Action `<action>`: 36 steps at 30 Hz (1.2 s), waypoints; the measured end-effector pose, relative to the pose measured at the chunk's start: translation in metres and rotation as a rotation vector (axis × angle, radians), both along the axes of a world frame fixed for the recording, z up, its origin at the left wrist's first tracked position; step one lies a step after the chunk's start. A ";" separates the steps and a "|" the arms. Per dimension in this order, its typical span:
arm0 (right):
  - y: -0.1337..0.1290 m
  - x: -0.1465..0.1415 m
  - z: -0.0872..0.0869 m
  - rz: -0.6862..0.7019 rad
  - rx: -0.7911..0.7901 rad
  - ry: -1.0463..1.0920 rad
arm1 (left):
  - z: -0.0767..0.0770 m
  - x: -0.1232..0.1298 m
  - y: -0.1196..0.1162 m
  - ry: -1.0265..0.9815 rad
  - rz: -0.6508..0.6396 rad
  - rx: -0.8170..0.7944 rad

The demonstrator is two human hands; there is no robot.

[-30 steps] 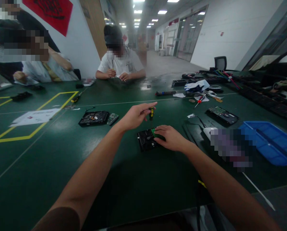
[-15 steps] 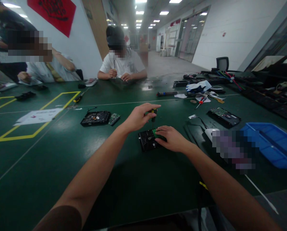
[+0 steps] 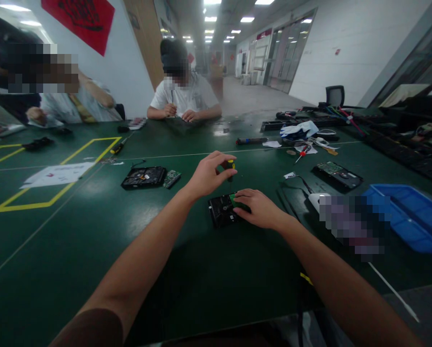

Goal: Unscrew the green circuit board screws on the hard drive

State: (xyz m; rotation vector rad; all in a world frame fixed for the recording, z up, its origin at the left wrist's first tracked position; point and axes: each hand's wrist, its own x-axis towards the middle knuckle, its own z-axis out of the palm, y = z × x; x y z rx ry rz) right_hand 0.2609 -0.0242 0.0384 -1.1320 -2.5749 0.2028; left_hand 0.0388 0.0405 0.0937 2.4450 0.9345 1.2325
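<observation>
A black hard drive (image 3: 221, 211) with a green circuit board lies on the dark green table in front of me. Above its far edge, my left hand (image 3: 211, 173) grips the yellow-and-black handle of an upright screwdriver (image 3: 231, 165) between thumb and fingers. The screwdriver's tip is too small to make out against the drive. My right hand (image 3: 255, 207) rests on the drive's right side, thumb and fingers curved round its edge, holding it on the table.
An opened drive (image 3: 143, 177) and a loose circuit board (image 3: 172, 179) lie left. Another drive (image 3: 337, 176), a blue tray (image 3: 411, 217) and a red screwdriver (image 3: 303, 152) are right. People sit across the table (image 3: 93, 250).
My left hand's index finger has curled in from its stretched position, and the fingers now sit round the screwdriver's top. My right hand and the drive look unmoved.
</observation>
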 end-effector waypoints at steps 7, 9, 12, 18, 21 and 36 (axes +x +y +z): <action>0.000 0.000 0.000 -0.005 0.003 0.003 | 0.001 0.006 -0.004 -0.029 0.022 0.001; 0.000 0.000 0.000 -0.006 0.003 0.005 | 0.001 0.004 -0.003 -0.029 -0.010 -0.022; 0.000 0.000 -0.001 -0.003 0.000 0.005 | -0.001 -0.001 0.001 -0.039 -0.084 -0.090; 0.002 0.001 -0.004 0.005 0.006 0.012 | -0.001 -0.005 0.004 -0.028 -0.209 -0.202; 0.002 0.001 -0.004 0.003 0.013 0.017 | 0.003 -0.004 0.001 -0.001 -0.160 -0.131; 0.000 -0.001 0.000 0.002 0.006 0.028 | -0.001 -0.003 0.003 -0.003 -0.053 -0.064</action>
